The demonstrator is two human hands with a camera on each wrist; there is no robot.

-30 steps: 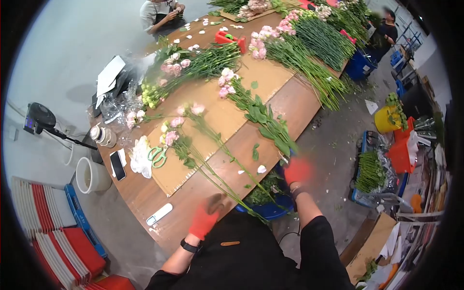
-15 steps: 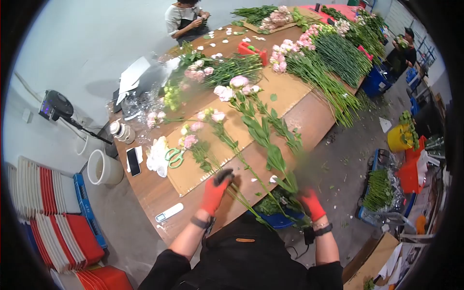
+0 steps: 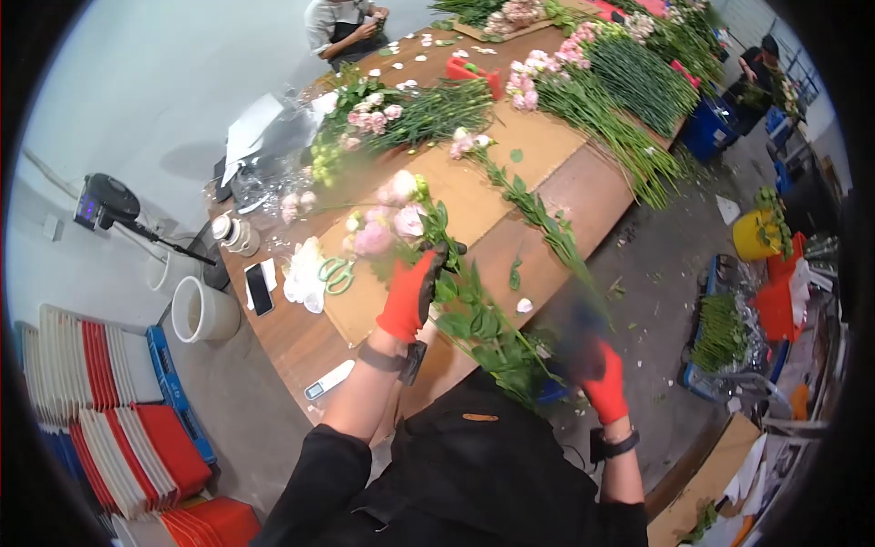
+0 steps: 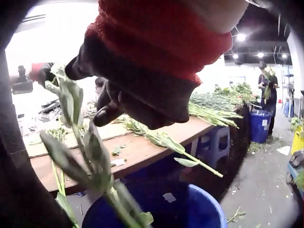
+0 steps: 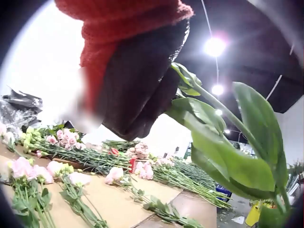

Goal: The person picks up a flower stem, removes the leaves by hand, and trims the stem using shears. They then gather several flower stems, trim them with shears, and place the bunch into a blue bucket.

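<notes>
My left hand (image 3: 412,296), in a red glove with dark palm, grips leafy pink lisianthus stems (image 3: 483,326) just below the blooms (image 3: 407,221). Their leafy lower part slants right and down over the table's front edge. My right hand (image 3: 603,378), gloved alike, is just right of the lower stem ends; its fingers are partly blurred. Broad leaves (image 5: 232,161) fill the right of the right wrist view. In the left wrist view, a leafy stem (image 4: 97,156) crosses before a gloved hand whose thumb and fingers stand apart. Another lisianthus stem (image 3: 529,205) lies on the cardboard.
A blue bin (image 4: 204,202) stands below the table's front edge. Green-handled scissors (image 3: 336,275), a phone (image 3: 259,289) and a white handheld device (image 3: 329,380) lie at the left. Bundled flowers (image 3: 643,87) cover the back right. Two people stand farther off.
The leafy stem that my right hand held is now in my left hand, which has moved up and right with raised blooms. My right hand has moved slightly right, away from the stem.
</notes>
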